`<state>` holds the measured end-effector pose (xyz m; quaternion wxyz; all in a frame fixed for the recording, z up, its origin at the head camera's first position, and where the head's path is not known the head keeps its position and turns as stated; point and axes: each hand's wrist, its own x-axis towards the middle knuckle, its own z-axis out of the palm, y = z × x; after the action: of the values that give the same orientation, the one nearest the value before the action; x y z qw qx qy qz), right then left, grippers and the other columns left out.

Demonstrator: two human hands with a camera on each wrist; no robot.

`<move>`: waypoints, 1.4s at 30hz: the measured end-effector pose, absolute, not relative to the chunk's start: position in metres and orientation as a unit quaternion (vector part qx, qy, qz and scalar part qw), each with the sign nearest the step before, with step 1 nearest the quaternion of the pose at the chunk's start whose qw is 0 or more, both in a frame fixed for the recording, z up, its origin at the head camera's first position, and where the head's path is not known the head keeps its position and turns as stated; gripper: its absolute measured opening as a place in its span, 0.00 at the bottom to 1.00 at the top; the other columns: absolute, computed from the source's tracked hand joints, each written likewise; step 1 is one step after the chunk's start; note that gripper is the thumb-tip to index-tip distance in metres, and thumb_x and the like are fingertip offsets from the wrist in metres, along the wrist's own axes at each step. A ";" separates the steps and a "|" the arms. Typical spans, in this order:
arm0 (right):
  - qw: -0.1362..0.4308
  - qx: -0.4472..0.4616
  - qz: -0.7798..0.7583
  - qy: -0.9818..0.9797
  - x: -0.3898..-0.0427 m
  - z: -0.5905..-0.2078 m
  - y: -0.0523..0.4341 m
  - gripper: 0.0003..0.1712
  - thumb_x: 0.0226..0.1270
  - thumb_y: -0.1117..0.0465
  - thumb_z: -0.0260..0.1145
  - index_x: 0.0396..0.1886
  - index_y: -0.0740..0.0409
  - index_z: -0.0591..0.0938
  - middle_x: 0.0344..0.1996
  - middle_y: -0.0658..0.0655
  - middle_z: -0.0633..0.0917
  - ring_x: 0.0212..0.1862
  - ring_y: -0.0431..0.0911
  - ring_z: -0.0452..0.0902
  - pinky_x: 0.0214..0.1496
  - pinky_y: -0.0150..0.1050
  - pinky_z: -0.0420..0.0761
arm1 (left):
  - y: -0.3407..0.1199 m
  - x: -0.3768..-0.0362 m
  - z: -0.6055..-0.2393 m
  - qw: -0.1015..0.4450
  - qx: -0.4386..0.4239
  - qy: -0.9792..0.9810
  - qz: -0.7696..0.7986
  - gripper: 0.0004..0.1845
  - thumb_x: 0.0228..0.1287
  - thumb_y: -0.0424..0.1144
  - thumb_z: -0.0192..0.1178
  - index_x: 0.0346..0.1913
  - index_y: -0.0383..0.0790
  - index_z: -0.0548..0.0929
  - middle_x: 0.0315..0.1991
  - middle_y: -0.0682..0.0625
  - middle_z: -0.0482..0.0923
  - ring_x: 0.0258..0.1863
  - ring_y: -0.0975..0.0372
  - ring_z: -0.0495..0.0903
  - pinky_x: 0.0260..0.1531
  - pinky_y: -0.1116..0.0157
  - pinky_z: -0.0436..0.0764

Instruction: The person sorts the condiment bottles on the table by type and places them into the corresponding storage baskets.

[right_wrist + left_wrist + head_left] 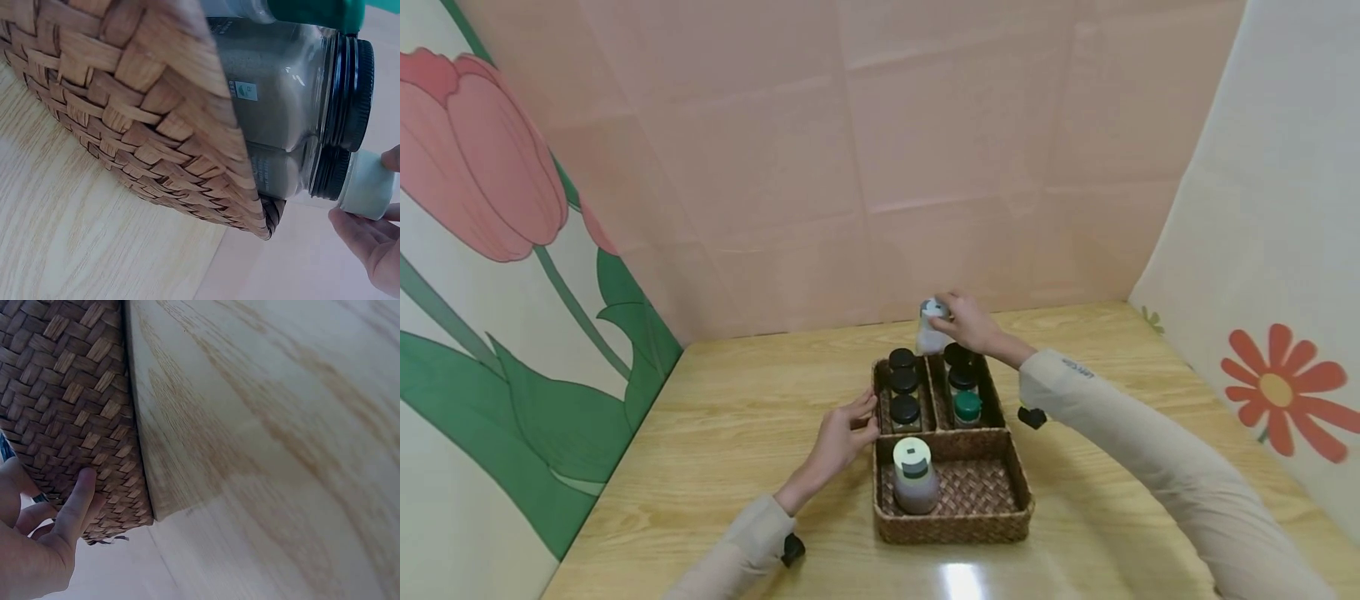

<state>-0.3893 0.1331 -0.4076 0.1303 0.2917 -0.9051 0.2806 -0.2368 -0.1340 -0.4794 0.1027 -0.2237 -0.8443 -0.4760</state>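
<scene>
A: Jar count?
B: Basket [951, 527] on the table [730, 433] holds seven; an eighth, white-capped jar [931, 327], sits at its far edge.
A: Hands?
B: Right hand [972, 323] grip clamped on that jar; left hand [842, 437] fingers straight against the basket's left wall.

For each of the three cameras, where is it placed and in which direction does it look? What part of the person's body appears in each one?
Head: sits high, looks forward and down at the woven basket on the wooden table; both sleeved arms show, left hand on the basket's side, right hand gripping a white-capped jar.
Left wrist: close beside the basket's outer wall; left-hand fingers touch it.
Right wrist: low beside the basket, facing black-lidded jars; right fingertips show.
All views share the basket and table.
</scene>
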 end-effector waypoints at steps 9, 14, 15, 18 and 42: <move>0.147 0.290 0.311 -0.893 -0.386 -0.405 0.138 0.25 0.71 0.61 0.65 0.61 0.73 0.75 0.50 0.72 0.77 0.42 0.60 0.79 0.41 0.53 0.81 | -0.132 -0.236 -0.479 0.095 -0.220 -0.848 -0.473 0.22 0.63 0.24 0.57 0.60 0.23 0.76 0.66 0.36 0.69 0.39 0.57 0.86 0.21 0.76 0.75; 0.178 0.288 0.319 -0.885 -0.386 -0.405 0.141 0.26 0.70 0.60 0.65 0.62 0.73 0.75 0.52 0.72 0.78 0.41 0.60 0.81 0.40 0.52 0.82 | -0.131 -0.237 -0.479 0.091 -0.212 -0.848 -0.477 0.22 0.62 0.22 0.58 0.60 0.23 0.76 0.66 0.37 0.69 0.27 0.61 0.84 0.18 0.76 0.72; 0.183 0.286 0.320 -0.884 -0.386 -0.405 0.142 0.27 0.69 0.60 0.65 0.62 0.73 0.75 0.52 0.73 0.78 0.41 0.60 0.81 0.40 0.52 0.82 | -0.131 -0.237 -0.478 0.091 -0.212 -0.847 -0.478 0.22 0.62 0.22 0.58 0.60 0.23 0.76 0.66 0.36 0.69 0.28 0.61 0.84 0.18 0.76 0.72; 0.204 0.287 0.327 -0.877 -0.387 -0.403 0.144 0.26 0.69 0.60 0.65 0.61 0.73 0.76 0.52 0.73 0.78 0.41 0.60 0.82 0.40 0.53 0.82 | -0.130 -0.237 -0.478 0.091 -0.214 -0.847 -0.478 0.22 0.62 0.22 0.58 0.60 0.23 0.76 0.66 0.36 0.68 0.37 0.58 0.86 0.19 0.76 0.73; 0.252 0.291 0.358 -0.851 -0.376 -0.376 0.158 0.26 0.68 0.60 0.67 0.61 0.71 0.76 0.51 0.71 0.80 0.41 0.59 0.81 0.42 0.52 0.82 | -0.131 -0.239 -0.479 0.082 -0.222 -0.840 -0.488 0.22 0.63 0.23 0.58 0.61 0.22 0.74 0.67 0.36 0.68 0.49 0.54 0.83 0.25 0.75 0.76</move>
<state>-0.3759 0.1578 -0.3756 0.2518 0.2908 -0.8509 0.3578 -0.2392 -0.1306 -0.4794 0.0818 -0.2222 -0.8400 -0.4882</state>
